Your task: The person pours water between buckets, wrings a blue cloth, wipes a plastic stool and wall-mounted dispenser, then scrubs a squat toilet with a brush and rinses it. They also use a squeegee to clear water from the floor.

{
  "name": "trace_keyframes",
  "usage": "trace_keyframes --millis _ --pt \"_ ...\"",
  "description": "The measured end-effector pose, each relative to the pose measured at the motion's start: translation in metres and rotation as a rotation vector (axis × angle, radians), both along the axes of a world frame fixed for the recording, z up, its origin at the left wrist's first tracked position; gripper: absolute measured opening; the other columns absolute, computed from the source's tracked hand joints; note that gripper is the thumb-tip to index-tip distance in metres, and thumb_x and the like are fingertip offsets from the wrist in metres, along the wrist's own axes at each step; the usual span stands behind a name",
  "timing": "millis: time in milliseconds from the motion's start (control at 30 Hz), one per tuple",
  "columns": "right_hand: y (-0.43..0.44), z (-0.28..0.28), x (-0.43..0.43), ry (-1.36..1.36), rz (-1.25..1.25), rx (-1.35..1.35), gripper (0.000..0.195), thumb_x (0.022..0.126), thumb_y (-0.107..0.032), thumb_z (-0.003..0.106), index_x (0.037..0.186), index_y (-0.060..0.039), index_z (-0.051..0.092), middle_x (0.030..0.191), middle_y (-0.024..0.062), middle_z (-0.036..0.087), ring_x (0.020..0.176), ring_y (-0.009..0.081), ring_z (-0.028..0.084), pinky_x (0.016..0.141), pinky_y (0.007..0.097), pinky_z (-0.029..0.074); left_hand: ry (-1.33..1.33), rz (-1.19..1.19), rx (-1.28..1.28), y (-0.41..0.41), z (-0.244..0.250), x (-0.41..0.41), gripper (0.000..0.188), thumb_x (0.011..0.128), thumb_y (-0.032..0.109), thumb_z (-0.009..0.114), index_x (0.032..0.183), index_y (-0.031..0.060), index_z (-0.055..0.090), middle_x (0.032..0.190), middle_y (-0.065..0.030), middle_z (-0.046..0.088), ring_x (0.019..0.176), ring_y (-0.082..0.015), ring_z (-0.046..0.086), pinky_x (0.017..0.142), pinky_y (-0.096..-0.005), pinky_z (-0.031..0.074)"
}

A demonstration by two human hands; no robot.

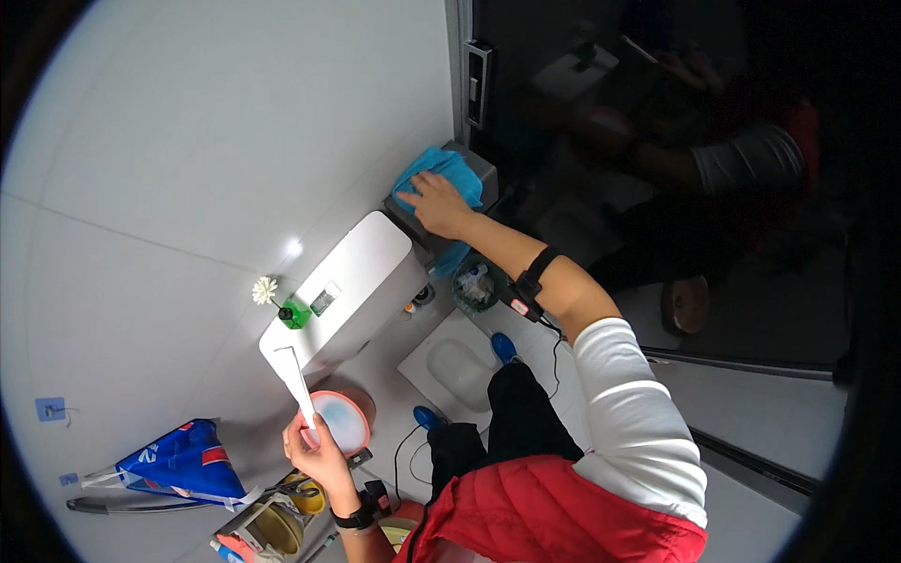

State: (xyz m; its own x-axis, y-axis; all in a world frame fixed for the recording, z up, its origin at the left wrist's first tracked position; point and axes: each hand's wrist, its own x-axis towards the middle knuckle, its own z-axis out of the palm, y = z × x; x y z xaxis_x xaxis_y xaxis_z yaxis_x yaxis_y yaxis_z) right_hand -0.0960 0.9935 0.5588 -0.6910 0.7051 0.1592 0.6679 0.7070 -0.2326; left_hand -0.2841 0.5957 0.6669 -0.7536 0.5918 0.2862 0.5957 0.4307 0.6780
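My right hand (438, 204) reaches out and lies on a blue cloth (454, 172), its fingers spread. The cloth is draped over a grey ledge (486, 167) in the corner. My left hand (313, 450) pinches the end of a slim white tool (295, 380) with a thin bent tip; its exact kind cannot be told. The tool reaches over the near end of a white toilet cistern (373, 246). On the cistern lid stand a green glass bottle (295, 314) and a white artificial flower (265, 290). Below my left hand is a pink bucket (367, 419) with foamy liquid.
A lined waste bin (477, 287) stands below my right forearm. The squat toilet (457, 362) is between the cistern and my feet. A blue plastic bag (186, 461) hangs at the lower left, near a rack with basins (278, 526). Dark glass (633, 232) fills the right side.
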Motion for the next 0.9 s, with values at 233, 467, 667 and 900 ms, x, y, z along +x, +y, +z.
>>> trace_keyframes --millis 233,467,667,900 --pt "-0.015 -0.018 -0.034 0.319 0.211 -0.199 0.039 0.086 -0.001 0.052 0.123 -0.0099 0.062 0.138 0.0138 0.05 0.13 0.0308 0.042 0.109 0.0433 0.032 0.066 -0.048 -0.039 0.006 -0.01 0.007 0.014 0.084 0.005 0.069 0.094 -0.0044 0.065 0.085 -0.0071 0.061 0.08 -0.0175 0.055 0.077 -0.0307 0.044" --pt "-0.017 -0.017 -0.029 0.251 0.349 -0.047 0.033 0.085 -0.003 0.055 0.114 -0.0123 0.067 0.132 0.0092 0.055 0.124 0.0283 0.046 0.104 0.0435 0.037 0.014 -0.08 -0.019 0.014 -0.02 0.016 0.014 0.083 0.008 0.07 0.092 -0.0021 0.065 0.085 -0.0076 0.062 0.083 -0.0203 0.057 0.081 -0.0332 0.043" --pt "0.021 -0.005 0.031 0.241 -0.368 0.069 0.033 0.084 -0.008 0.055 0.113 -0.0128 0.069 0.13 0.009 0.057 0.119 0.0293 0.05 0.099 0.0412 0.04 0.074 -0.1 -0.043 0.017 -0.016 0.015 0.014 0.083 0.008 0.07 0.093 -0.0005 0.066 0.086 -0.0071 0.062 0.085 -0.0214 0.057 0.081 -0.0338 0.043" --pt "0.008 -0.023 0.013 0.309 -0.119 0.134 0.035 0.082 -0.003 0.055 0.11 -0.0179 0.069 0.127 0.0061 0.061 0.12 0.0262 0.052 0.091 0.0429 0.037 0.119 -0.278 -0.046 0.063 -0.009 0.027 0.014 0.08 0.009 0.073 0.09 0.0013 0.066 0.082 -0.0076 0.062 0.081 -0.0239 0.057 0.08 -0.0356 0.042"
